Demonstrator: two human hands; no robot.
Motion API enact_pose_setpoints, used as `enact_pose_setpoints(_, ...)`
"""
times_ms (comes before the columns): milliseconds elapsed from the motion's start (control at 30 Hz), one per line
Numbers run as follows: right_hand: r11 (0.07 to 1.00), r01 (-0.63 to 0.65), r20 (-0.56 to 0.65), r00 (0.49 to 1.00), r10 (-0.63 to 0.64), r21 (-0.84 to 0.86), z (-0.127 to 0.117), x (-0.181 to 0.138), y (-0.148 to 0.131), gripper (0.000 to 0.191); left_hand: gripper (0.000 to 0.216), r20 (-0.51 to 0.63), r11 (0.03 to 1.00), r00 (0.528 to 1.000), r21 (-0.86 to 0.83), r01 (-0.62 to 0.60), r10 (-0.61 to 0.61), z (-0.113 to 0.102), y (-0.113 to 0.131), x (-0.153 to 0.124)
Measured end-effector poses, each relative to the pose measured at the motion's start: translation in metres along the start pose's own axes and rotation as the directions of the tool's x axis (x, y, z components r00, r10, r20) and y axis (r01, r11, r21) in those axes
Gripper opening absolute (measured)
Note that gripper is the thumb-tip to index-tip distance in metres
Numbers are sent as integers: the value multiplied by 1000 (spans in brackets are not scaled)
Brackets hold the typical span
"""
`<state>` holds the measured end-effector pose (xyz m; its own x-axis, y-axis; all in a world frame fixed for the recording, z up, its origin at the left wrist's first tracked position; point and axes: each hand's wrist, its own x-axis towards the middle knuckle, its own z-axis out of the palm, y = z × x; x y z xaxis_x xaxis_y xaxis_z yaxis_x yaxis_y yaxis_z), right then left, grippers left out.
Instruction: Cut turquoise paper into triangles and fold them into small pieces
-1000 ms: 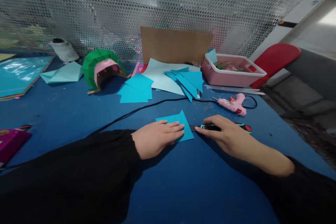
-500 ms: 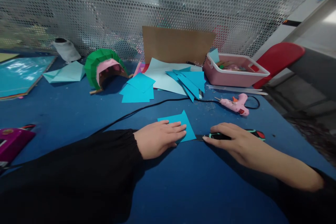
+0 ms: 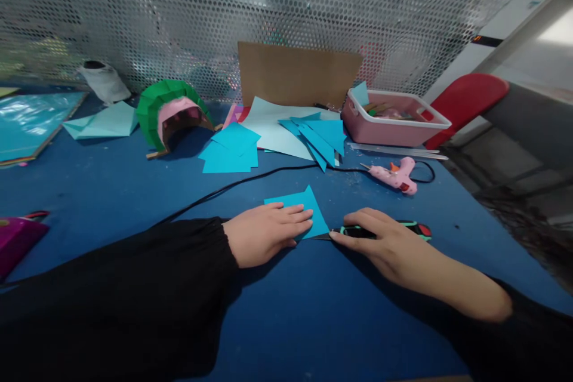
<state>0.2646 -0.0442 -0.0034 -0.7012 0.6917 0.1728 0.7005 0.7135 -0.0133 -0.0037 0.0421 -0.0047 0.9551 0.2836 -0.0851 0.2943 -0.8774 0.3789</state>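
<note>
My left hand (image 3: 267, 233) lies flat with its fingers stretched out, pressing a folded piece of blue paper (image 3: 317, 219) against the table. My right hand (image 3: 385, 248) grips a black and green utility knife (image 3: 409, 228) with a red end, held low along the table. The knife's dark blade (image 3: 320, 237) points left and lies at the paper's lower edge; its tip is partly hidden by the paper or my left hand.
Behind the hands are stacked blue squares (image 3: 230, 158), folded blue pieces (image 3: 324, 134) and a pale sheet (image 3: 282, 125). A pink glue gun (image 3: 396, 175) with a black cord (image 3: 250, 178) lies right, before a pink basket (image 3: 394, 128). A green paper arch (image 3: 156, 113) stands left.
My right hand has slid the knife left, so the blade now runs along the paper's lower edge. My left hand stays on the paper. The whole view has shifted slightly.
</note>
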Motion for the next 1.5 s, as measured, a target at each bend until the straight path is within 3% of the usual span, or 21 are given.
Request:
enact_pose_setpoints(800, 999, 1, -29, 1000, 0, 40, 7, 14, -25, 48, 53, 42, 1000, 999, -25, 0, 1, -1, -1, -2)
enact_pose_setpoints(1000, 997, 9, 17, 1000, -10, 82, 8, 17, -26, 50, 59, 33, 998, 999, -51, -40, 41, -2, -6, -2)
enact_pose_setpoints(1200, 998, -5, -12, 1000, 6, 55, 8, 21, -32, 46, 59, 50, 994, 994, -55, -99, 102, -7, -13, 0)
enact_pose_setpoints(1500, 992, 3, 9, 1000, -4, 124, 9, 22, -29, 51, 59, 73, 994, 993, -68, -86, 91, -6, -13, -1)
